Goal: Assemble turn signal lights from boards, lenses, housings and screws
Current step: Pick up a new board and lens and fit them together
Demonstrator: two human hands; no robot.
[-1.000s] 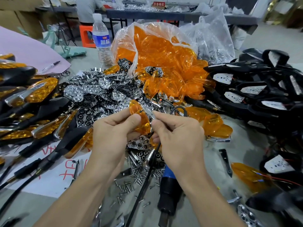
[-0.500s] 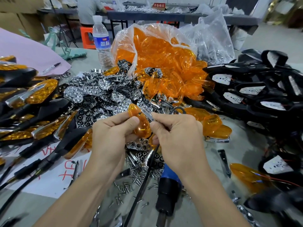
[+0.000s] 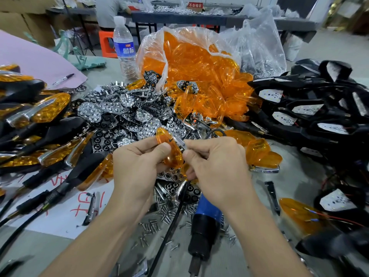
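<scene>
Grey bench [image 3: 295, 188], crowded. At the back, a water bottle [image 3: 123, 47] standing upright, just beside a clear bag of orange lenses [image 3: 191, 62] gaping open toward the middle. To the right of that, a second clear bag [image 3: 259, 47] of silvery parts. In the middle, a heap of chrome reflectors [image 3: 123, 114]. On the left, finished lights [image 3: 50, 108] piled partly over white paper [image 3: 65, 216] with red writing. Further back, a pink sheet [image 3: 36, 60] with a marker pen [image 3: 63, 79] on it. On the right, a stack of black housings [image 3: 327, 136] with white boards [image 3: 270, 95] inside. Toward the front, scattered screws [image 3: 155, 226], a blue-and-black power screwdriver [image 3: 205, 232] lying flat, a black cable [image 3: 168, 232] just beside it, and loose lenses [image 3: 259, 152] to the right.
</scene>
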